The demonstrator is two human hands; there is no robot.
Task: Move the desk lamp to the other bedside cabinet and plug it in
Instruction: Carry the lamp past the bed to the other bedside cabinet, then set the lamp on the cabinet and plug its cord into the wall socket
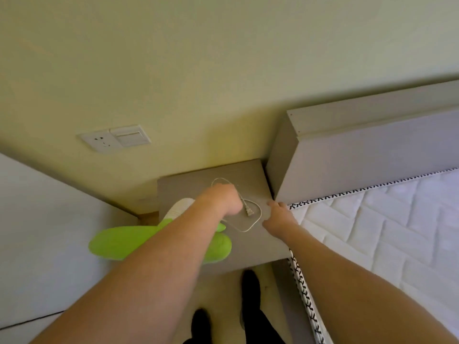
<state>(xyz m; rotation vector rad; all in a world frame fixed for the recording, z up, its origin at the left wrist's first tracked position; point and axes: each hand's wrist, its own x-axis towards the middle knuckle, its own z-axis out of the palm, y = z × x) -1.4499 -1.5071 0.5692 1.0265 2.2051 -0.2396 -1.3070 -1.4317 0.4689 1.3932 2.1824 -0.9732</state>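
The desk lamp (116,242) is bright green with a white ribbed neck and lies on the left part of the grey bedside cabinet (250,247), partly hidden under my left forearm. Its white cord (248,228) lies in loops on the cabinet top. The plug (249,211) hangs just right of my left hand (222,199), which is closed in a fist on the cord. My right hand (279,217) rests on the cabinet's right edge beside the mattress, fingers loosely spread, close to a cord loop.
A white wall socket (101,142) with a switch (130,136) sits on the yellow wall, up and left of the cabinet. The grey headboard (360,155) and quilted mattress (385,232) fill the right. My dark shoes (250,286) stand on the floor below.
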